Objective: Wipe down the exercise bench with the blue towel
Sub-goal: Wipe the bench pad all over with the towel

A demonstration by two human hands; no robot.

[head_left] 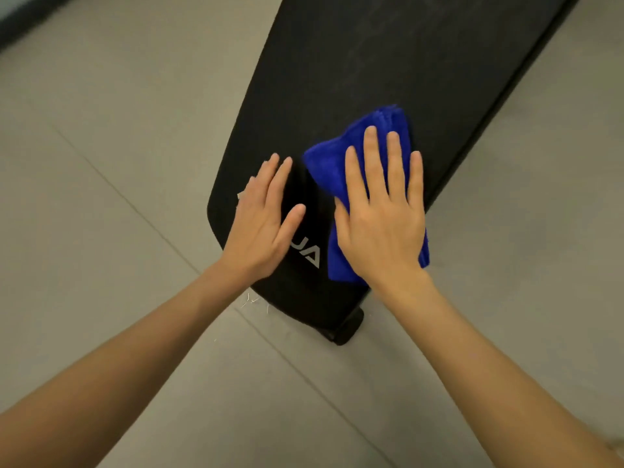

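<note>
A long black padded exercise bench runs from the near centre to the far upper right, with white letters printed at its near end. A folded blue towel lies on the near part of the pad. My right hand presses flat on top of the towel, fingers spread and pointing away from me. My left hand rests flat and empty on the bare pad just left of the towel, partly covering the letters.
Grey tiled floor surrounds the bench on both sides. A black wheel or foot sticks out below the bench's near end. A few pale threads lie on the floor beside it. A dark strip crosses the far left corner.
</note>
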